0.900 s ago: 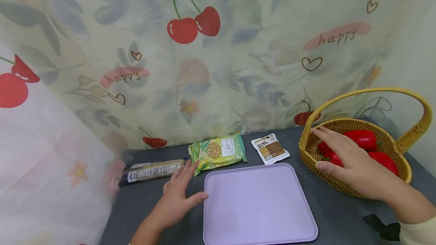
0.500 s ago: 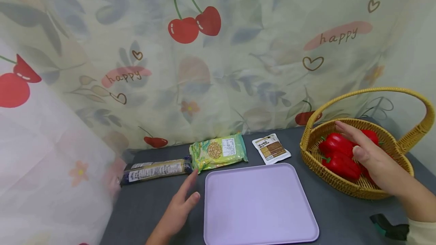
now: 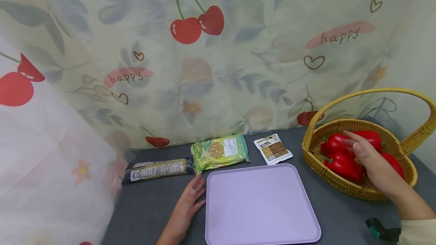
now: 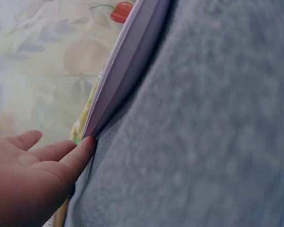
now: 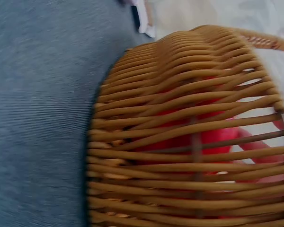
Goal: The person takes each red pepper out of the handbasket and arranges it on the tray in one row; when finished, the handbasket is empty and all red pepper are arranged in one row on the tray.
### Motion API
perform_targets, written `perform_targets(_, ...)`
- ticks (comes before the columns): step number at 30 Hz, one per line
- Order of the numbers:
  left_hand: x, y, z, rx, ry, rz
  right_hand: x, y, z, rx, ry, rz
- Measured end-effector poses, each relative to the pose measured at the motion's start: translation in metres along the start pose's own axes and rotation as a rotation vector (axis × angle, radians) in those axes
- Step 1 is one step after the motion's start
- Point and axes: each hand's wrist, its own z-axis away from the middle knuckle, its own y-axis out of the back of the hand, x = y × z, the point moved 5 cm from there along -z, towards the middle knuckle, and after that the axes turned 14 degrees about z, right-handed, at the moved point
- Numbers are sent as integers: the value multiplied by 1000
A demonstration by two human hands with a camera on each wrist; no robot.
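Note:
My left hand (image 3: 185, 205) is beside the left edge of a lavender rectangular tray (image 3: 262, 203), its fingers loosely extended. In the left wrist view, a fingertip of the left hand (image 4: 35, 177) is right at the tray's end (image 4: 118, 71). At the right, my right hand (image 3: 378, 165) reaches over a yellow wicker basket (image 3: 315, 165) with a tall handle. Red bell peppers (image 3: 344, 166) fill part of it, and the bent fingers overlap them. Through the weave of the basket (image 5: 180, 137) in the right wrist view, red shows and the hand is mostly hidden.
Along the back lie long, dark-ended clear packs (image 3: 158, 169), a green bag of beans (image 3: 221, 150) and a small white-and-brown packet (image 3: 273, 149). A printed curtain (image 3: 211, 67) hangs behind. A black strap-like object (image 3: 383, 231) is beside the right sleeve.
My left hand has moved away from the packs, down and right to the tray's edge. My right hand first drew back right over the basket, then lowered slightly with its fingers bending.

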Motion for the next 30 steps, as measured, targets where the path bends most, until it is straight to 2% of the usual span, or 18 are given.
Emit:
perform_targets(5,-5,2,-1,-6,0,54,4,-6,-2,-36,-102,71)
perform_targets(11,-16,10,-2,19,62,40,5,-10,-6,-40,-102,240)
perform_targets(18,-25,17,-4,-24,110,57,10,-13,-7,-122,-151,256)
perform_targets(22,-26,17,-4,-52,135,24,11,-15,-7,-158,-169,254)
perform_targets(30,-25,15,-4,-90,144,3,11,-13,-6,-128,-177,295)
